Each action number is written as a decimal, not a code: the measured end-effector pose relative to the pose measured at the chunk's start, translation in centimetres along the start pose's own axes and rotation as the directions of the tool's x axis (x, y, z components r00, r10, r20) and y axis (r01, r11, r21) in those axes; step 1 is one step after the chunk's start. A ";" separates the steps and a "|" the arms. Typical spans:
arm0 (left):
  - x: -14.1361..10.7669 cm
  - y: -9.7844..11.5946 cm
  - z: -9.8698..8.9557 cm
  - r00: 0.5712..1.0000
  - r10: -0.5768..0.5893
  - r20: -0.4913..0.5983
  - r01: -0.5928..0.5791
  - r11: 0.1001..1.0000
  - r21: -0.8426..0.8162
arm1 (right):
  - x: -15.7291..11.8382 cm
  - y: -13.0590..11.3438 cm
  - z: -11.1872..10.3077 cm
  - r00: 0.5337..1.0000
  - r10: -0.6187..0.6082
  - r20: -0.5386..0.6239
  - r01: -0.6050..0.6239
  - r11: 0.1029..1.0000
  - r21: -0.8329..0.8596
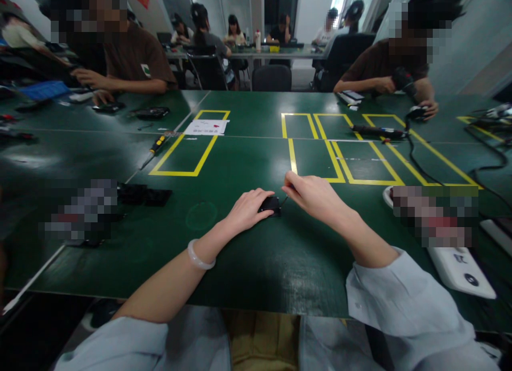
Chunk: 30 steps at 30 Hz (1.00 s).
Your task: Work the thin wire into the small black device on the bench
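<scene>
A small black device [271,204] lies on the green table [240,259] in front of me. My left hand [250,208] grips it from the left, thumb along the near edge and fingers over the far side. Just right of the device, my right hand [310,195] is closed around a thin tool, whose narrow metal shaft [284,202] slants down to the device's right edge. The tool's handle is hidden inside my fingers, so its type is unclear.
Black parts [146,195] lie to the left, with a yellow-black screwdriver [158,143] beyond. A white case [460,269] is at the right. Yellow tape outlines and a paper sheet [206,127] are ahead. Two people [138,56] work across the table; one holds a dark tool [404,80].
</scene>
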State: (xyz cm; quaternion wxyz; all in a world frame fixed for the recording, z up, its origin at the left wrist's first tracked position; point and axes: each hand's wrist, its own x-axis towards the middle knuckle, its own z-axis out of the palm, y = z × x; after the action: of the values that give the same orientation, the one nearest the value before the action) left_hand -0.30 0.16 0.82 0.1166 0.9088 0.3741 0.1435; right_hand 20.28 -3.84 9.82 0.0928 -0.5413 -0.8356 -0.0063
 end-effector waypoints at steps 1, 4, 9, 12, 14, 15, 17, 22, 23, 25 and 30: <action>0.0 0.0 0.0 1.000 0.000 0.000 0.000 1.000 0.000 | 0.0 0.0 0.0 1.000 0.000 0.001 0.000 1.000 0.001; 0.0 0.0 0.0 1.000 0.001 -0.001 -0.001 1.000 0.008 | 0.2 -0.2 -0.1 1.000 0.009 0.008 -0.009 1.000 -0.014; 0.1 0.2 0.0 1.000 0.007 -0.002 -0.007 1.000 0.015 | 0.8 -1.1 0.0 0.998 0.062 0.012 -0.060 0.990 -0.127; 0.2 0.4 0.1 1.000 0.005 -0.006 -0.005 1.000 0.015 | 1.1 -1.6 0.2 0.994 0.106 0.018 -0.101 0.979 -0.176; 0.3 0.6 0.2 1.000 0.001 -0.010 -0.001 1.000 0.017 | 1.1 -1.8 0.2 0.991 0.129 0.026 -0.122 0.974 -0.189; 0.3 0.6 0.2 1.000 -0.002 -0.011 0.002 1.000 0.019 | 1.1 -1.8 0.2 0.990 0.138 0.027 -0.131 0.972 -0.195; 0.4 0.6 0.4 1.000 -0.007 -0.015 0.007 1.000 0.022 | 1.0 -1.7 0.1 0.990 0.135 0.031 -0.127 0.972 -0.196; 0.3 0.4 0.5 1.000 -0.010 -0.010 0.010 1.000 0.003 | 0.5 -1.1 -0.5 0.997 0.005 0.083 0.001 0.997 -0.073; 0.2 0.4 0.5 1.000 -0.012 -0.009 0.012 1.000 -0.001 | 0.5 -1.0 -0.5 0.996 -0.009 0.089 0.015 0.998 -0.065; 0.2 0.4 0.5 1.000 -0.013 -0.009 0.013 1.000 0.000 | 0.5 -0.8 -0.6 0.994 -0.034 0.099 0.042 0.996 -0.080; 0.2 0.4 0.5 1.000 -0.013 -0.016 0.013 1.000 0.019 | 0.9 -0.9 -0.5 0.995 0.051 0.083 -0.034 0.980 -0.195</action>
State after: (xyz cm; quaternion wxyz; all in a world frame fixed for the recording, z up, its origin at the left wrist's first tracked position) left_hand 0.25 -0.02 0.49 0.1060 0.9061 0.3823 0.1466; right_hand 19.20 -3.47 10.48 0.0032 -0.5651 -0.8227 -0.0619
